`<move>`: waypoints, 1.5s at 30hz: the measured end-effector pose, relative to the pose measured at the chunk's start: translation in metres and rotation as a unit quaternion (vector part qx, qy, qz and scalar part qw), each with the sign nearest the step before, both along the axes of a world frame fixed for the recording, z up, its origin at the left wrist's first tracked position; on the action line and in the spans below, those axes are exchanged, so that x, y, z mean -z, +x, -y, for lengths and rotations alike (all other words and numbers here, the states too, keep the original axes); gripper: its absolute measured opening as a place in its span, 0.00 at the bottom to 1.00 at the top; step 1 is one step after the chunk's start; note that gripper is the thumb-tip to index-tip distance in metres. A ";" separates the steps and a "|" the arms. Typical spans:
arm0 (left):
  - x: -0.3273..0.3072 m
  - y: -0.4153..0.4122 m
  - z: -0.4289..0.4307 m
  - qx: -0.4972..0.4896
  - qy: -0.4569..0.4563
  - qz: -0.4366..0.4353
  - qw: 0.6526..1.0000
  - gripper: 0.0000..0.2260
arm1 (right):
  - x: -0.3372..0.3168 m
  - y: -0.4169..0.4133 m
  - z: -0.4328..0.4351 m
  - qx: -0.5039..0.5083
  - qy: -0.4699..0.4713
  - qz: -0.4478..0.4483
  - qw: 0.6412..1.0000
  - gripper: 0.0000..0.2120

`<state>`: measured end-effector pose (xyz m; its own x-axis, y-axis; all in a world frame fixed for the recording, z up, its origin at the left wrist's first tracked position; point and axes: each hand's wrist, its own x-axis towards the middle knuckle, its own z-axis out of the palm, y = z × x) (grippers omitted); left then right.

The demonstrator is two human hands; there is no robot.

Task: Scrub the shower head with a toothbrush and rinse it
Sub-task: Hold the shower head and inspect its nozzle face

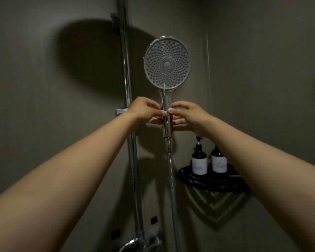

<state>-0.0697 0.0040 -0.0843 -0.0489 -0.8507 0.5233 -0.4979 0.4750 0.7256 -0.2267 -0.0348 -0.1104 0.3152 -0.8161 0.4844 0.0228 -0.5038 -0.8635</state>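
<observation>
A round chrome shower head (167, 62) with a grey nozzle face stands upright in front of the wall, facing me. Its chrome handle (167, 122) runs down to a metal hose (172, 179). My left hand (145, 111) grips the handle from the left and my right hand (187, 117) grips it from the right, fingertips meeting at the front. No toothbrush is in view.
A chrome riser rail (127, 88) runs up the wall left of the shower head, with the tap fittings (144, 240) at the bottom. A black corner shelf (207, 180) at the right carries two dark pump bottles (199, 160).
</observation>
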 end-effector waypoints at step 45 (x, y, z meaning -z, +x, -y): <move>0.339 -0.010 -0.447 0.413 0.303 -0.039 0.858 0.09 | 0.333 0.001 -0.572 0.303 0.281 0.168 0.895 0.08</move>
<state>-0.0797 0.4514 -0.4233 -0.7516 -0.6590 0.0265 -0.1114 0.1664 0.9797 -0.2255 0.5376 -0.4438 -0.3542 -0.9323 -0.0726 0.1979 0.0012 -0.9802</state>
